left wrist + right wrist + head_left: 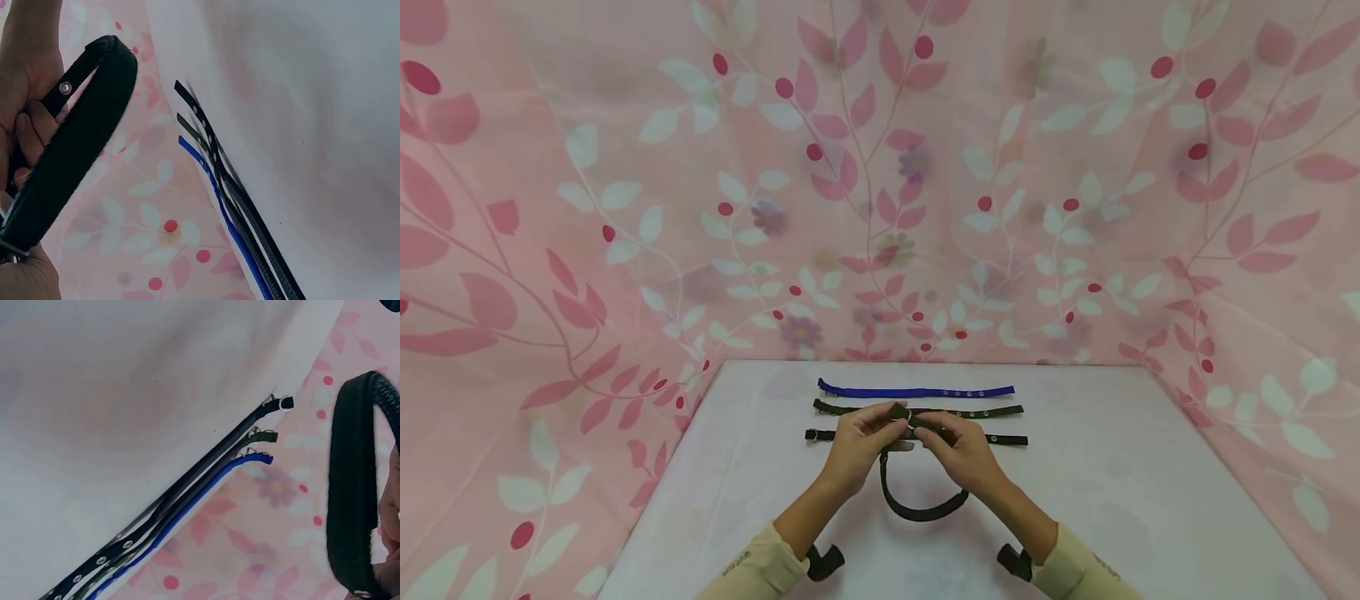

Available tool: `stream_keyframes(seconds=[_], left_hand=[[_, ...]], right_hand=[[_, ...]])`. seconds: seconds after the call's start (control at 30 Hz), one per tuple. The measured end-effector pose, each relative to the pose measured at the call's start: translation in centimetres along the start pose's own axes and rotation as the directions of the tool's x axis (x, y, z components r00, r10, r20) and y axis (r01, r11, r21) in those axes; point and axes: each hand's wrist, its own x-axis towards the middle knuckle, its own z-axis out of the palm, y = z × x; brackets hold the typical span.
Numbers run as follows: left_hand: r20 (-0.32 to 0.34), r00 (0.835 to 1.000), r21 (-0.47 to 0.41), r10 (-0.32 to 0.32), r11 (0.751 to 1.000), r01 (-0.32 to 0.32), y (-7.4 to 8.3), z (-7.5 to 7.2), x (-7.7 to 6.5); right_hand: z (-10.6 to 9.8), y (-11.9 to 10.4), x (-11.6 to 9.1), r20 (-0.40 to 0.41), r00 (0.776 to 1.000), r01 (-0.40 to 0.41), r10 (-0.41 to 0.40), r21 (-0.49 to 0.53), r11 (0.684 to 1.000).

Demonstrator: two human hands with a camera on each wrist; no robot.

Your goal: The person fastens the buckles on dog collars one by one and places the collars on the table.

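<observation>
A dark green, nearly black strap collar (923,512) is bent into a loop, its lower curve hanging above the white table. My left hand (859,446) pinches it near the buckle end, thumb and fingers together. Close beside it, my right hand (966,454) pinches the other part of the strap by the metal ring. In the left wrist view, a metal eyelet shows on the collar (81,150). The right wrist view shows the collar's ribbed outer face (353,487). Fingers hide much of the buckle area.
Beyond the hands, a blue collar (887,392), a green collar (1000,412) and a black collar (1009,440) lie stretched out in parallel rows on the white table (737,500). Each has eyelets on its right end. Pink floral cloth (880,183) hangs behind and around.
</observation>
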Motion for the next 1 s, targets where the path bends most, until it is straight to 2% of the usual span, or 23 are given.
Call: stream_keyframes(seconds=[0.13, 0.2, 0.33, 0.53, 0.67, 0.8, 1.0], left_hand=[[-0.012, 1.0, -0.051, -0.022, 0.998, 0.021, 0.2, 0.2, -0.1], [-0.009, 1.0, -0.031, -0.012, 0.999, 0.012, 0.4, 0.3, -0.1], [0.001, 1.0, 0.033, -0.015, 0.999, 0.015, 0.9, 0.4, -0.1], [0.002, 0.994, 0.057, -0.11, 0.992, 0.109, 1.3, 0.3, -0.1], [-0.002, 0.99, 0.08, -0.138, 0.987, 0.137, 1.4, 0.1, -0.1], [-0.006, 0.992, 0.085, -0.125, 0.988, 0.125, 1.7, 0.0, -0.1], [-0.021, 0.999, 0.092, -0.05, 0.994, 0.052, 2.2, -0.3, 0.0]], right_hand=[[0.0, -0.1, 0.0, 0.038, 0.999, -0.005, 0.004, 0.036, 0.999], [0.1, -0.2, 0.0, 0.049, 0.999, -0.005, 0.002, 0.056, 0.998], [0.0, -0.4, 0.1, 0.046, 0.998, 0.045, -0.047, 0.055, 0.997], [-0.1, -0.4, 0.1, 0.073, 0.992, 0.096, -0.104, 0.111, 0.989], [-0.1, -0.5, 0.2, 0.099, 0.991, 0.073, -0.088, 0.141, 0.987], [-0.1, -0.7, 0.1, 0.121, 0.992, 0.014, -0.034, 0.163, 0.986], [0.0, -0.7, 0.1, 0.138, 0.99, -0.012, -0.008, 0.144, 0.99]])
